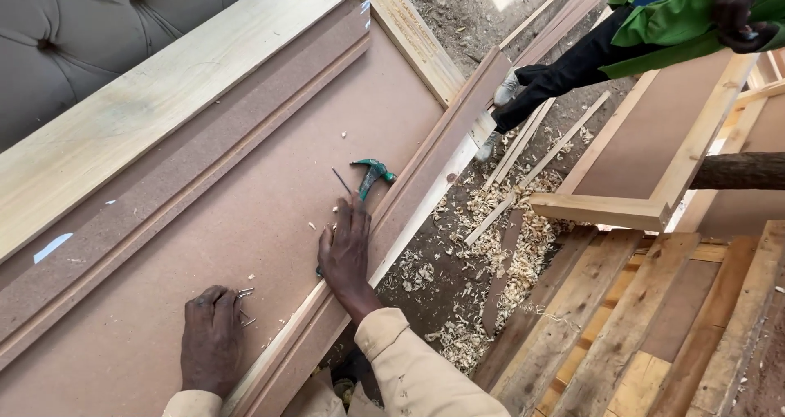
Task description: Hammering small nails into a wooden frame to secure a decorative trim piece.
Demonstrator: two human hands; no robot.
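Head view shows the right hand (345, 249) grasping a green hammer (372, 174), left hand (213, 335) clenched on nails (244, 293); short, square taps would suit the thin trim (425, 168).

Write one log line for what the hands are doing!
left hand: resting on board, nails | right hand: gripping hammer

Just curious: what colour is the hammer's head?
Green, a teal shade, on the hammer under the right hand; head view.
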